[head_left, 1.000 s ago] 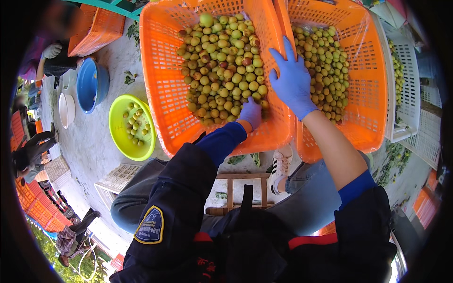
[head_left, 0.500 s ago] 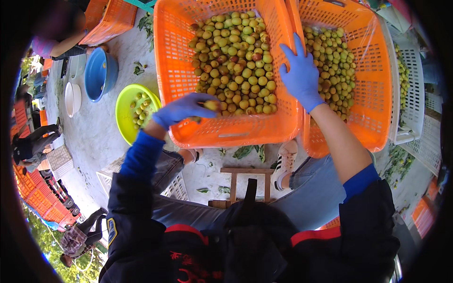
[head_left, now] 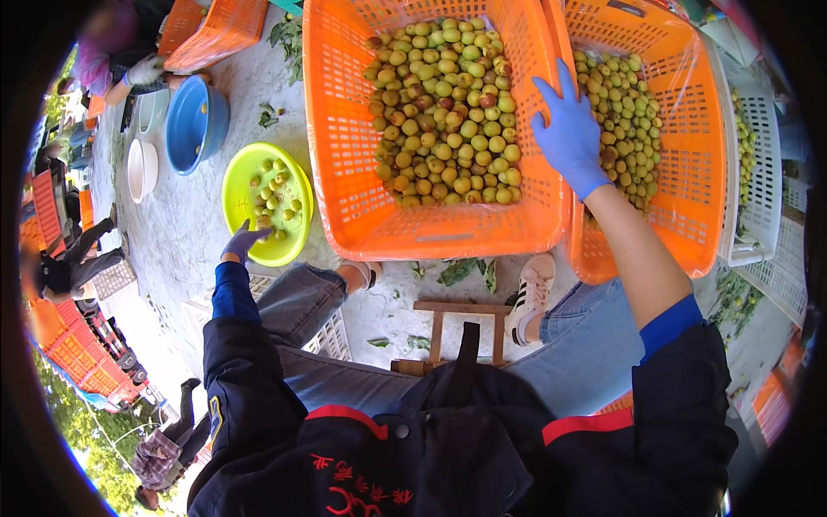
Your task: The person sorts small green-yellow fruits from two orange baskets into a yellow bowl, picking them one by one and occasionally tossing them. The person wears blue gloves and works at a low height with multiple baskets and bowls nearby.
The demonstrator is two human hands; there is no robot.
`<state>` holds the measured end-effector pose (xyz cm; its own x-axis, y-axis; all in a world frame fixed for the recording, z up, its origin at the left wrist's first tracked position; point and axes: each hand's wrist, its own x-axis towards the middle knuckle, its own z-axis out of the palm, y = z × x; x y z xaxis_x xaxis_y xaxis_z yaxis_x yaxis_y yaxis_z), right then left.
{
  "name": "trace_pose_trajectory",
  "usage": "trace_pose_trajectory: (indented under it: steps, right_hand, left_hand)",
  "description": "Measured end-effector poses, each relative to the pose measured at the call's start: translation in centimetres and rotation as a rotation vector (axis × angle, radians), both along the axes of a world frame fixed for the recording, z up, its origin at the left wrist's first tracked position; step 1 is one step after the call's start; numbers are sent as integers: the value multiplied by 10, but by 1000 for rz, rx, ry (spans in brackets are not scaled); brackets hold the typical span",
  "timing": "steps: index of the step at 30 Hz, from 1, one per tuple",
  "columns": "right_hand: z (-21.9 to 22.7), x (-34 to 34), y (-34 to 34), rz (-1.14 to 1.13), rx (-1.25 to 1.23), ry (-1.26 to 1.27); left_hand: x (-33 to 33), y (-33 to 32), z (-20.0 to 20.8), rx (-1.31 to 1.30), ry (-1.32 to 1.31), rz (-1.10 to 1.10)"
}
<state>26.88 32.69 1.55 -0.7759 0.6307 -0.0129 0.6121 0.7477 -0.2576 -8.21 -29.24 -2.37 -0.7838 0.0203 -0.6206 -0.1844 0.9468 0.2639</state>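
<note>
Perforated orange plastic crate (head_left: 346, 177): round green-brown fruits (head_left: 445, 121) are piled inside.
Round lime-green plastic bowl (head_left: 240, 183): set left of the crate, with fewer fruits held.
Left hand (head_left: 245, 240): blue-gloved, held at the bowl's near rim — whether anything is pinched cannot be told.
Right hand (head_left: 571, 138): blue-gloved, laid over the crate's right rim — fingers spread.

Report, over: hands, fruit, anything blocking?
Left blue-gloved hand at round yellow-green plastic basin. Right blue-gloved hand on rim of orange perforated plastic crate. Round greenish fruit in both. Nothing visibly blocking.

Orange crate (head_left: 435, 247), lime-yellow basin (head_left: 239, 191), green-to-brown fruit (head_left: 444, 112), blue tub (head_left: 183, 129).
</note>
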Motion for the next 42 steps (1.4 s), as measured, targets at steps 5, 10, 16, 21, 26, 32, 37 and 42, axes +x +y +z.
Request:
trace_pose_trajectory:
  steps: [5,10,16,21,26,32,37,42]
  right_hand:
    - [-3,19,11,-42,26,-43]
    - [-2,16,10,-36,14,-50]
    - [1,12,9,-16,-5,-19]
    - [0,17,13,-27,-11,-13]
    - [2,15,12,-37,-1,-30]
    - [3,15,12,-48,-16,-57]
    - [3,13,12,-33,-1,-52]
    - [7,12,11,-48,-21,-75]
  left_hand:
    - [31,194,2,57,1025,-657]
    - [136,355,30,399,544,-1025]
    - [187,362,-106,-143,183,-1379]
    - [198,349,-119,9,188,-1282]
    - [199,353,-102,-63,101,-1232]
    - [196,395,-88,31,188,-1117]
    - [165,441,-96,114,511,-1032]
    - [174,456,-111,-33,380,-1005]
